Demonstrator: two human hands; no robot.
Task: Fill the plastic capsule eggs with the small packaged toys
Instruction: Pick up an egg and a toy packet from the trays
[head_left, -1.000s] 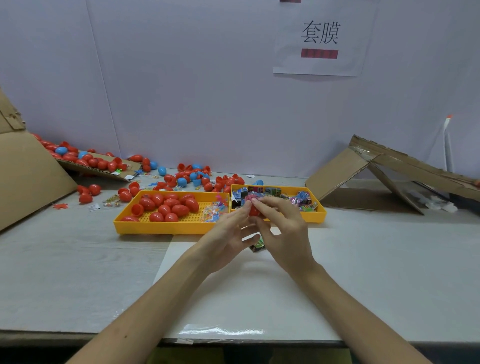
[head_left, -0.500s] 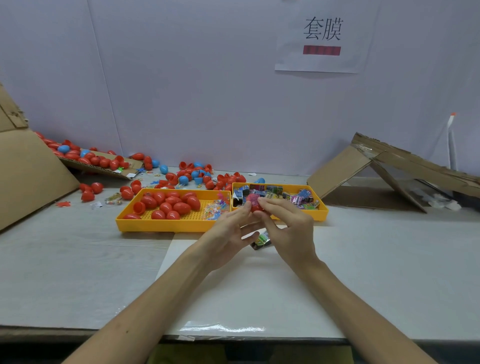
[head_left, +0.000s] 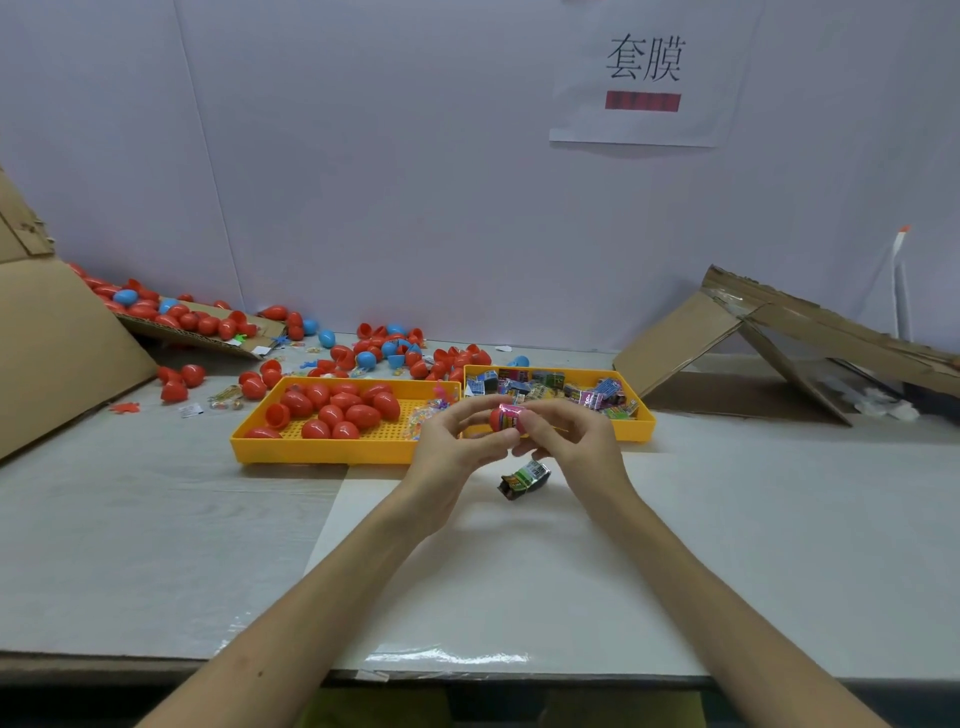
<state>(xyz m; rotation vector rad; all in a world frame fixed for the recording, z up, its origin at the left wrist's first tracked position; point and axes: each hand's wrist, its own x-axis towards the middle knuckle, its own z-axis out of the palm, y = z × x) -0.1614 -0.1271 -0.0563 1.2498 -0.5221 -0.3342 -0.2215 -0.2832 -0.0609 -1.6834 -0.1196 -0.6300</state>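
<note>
A red egg half (head_left: 500, 420) is held up between both hands, in front of the gap where two yellow trays meet. It is pinched by the left hand (head_left: 454, 447), whose fingers (head_left: 470, 410) are curled round its closed end. A pink toy packet (head_left: 513, 409) is seen poking out of the open end, and it is pinched at the rim by the curled fingers (head_left: 540, 415) of the right hand (head_left: 582, 447). Just below the hands, a second packet (head_left: 524, 477) is left lying on a white sheet (head_left: 519, 571) spread over the tabletop (head_left: 156, 545). Closed red eggs (head_left: 343, 405) are heaped in the left tray (head_left: 311, 454), and mixed toy packets (head_left: 545, 387) are piled in the right tray (head_left: 631, 431). Behind them, loose red and blue shells (head_left: 395, 348) are scattered toward the wall, with folded cardboard (head_left: 727, 332) propped up on the right.
</note>
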